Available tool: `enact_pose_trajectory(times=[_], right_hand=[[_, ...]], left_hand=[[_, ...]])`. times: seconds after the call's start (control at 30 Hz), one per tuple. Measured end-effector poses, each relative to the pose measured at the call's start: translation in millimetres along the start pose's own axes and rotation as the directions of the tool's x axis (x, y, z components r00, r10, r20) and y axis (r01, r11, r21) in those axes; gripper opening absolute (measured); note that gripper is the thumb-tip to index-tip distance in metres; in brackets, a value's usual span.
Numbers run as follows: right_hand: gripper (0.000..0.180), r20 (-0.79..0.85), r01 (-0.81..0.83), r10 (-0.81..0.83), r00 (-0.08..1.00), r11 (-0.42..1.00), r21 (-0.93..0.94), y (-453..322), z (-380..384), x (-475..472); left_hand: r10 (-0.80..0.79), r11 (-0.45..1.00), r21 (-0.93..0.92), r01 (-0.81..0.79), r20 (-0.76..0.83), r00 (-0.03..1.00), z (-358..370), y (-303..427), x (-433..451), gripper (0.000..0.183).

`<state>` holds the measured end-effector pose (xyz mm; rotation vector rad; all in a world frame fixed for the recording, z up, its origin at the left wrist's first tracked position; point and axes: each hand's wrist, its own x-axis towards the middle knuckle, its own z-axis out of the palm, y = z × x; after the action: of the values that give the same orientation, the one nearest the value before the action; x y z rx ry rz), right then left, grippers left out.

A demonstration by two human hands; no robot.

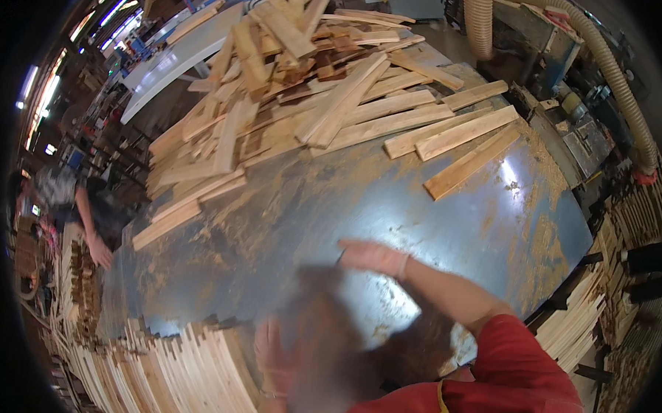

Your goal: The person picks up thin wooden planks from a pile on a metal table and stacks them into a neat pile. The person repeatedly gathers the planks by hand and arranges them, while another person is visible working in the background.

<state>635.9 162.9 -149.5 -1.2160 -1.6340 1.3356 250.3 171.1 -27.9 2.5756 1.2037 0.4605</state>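
My right hand (372, 257) reaches left over the metal tabletop (287, 204), its fingers pointing left. A blurred dark patch borders its fingertips, so whether it holds something is hidden. Lower down, my left hand (272, 342) points its fingers upward beside the end of a row of light wooden boards (191, 361) at the table's near edge. The same blur covers part of that hand, and I cannot tell whether it grips anything. Beyond my hands, a separate reddish-brown wooden slat (471, 164) lies on the tabletop near paler slats (467, 134).
A loose heap of wooden slats (341, 102) covers the table's far side. Sawdust (557, 238) streaks the surface. At left, another person's hand (100, 253) rests near the table corner. Ribbed dust hoses (619, 69) and machinery (580, 140) stand at right, above stacked boards (575, 322).
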Motion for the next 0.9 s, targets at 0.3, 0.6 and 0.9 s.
enact_pose_trajectory(times=[0.3,0.6,0.9], right_hand=[[0.088,-0.843,-0.674,0.195,0.502,0.699,-0.24,-19.0,-383.5,-94.4],[0.078,-0.803,-0.789,0.096,0.588,0.285,-0.544,30.2,-479.1,0.6],[0.091,-0.558,-0.552,0.087,0.825,0.333,-0.765,18.8,-341.5,-91.3]], left_hand=[[0.246,0.943,0.217,-0.253,0.057,0.968,109.6,111.5,396.5,0.089],[-0.075,0.918,0.396,-0.039,0.268,0.961,167.6,151.3,566.0,0.115],[-0.251,0.956,0.252,0.15,0.441,0.861,118.9,145.6,411.6,0.105]])
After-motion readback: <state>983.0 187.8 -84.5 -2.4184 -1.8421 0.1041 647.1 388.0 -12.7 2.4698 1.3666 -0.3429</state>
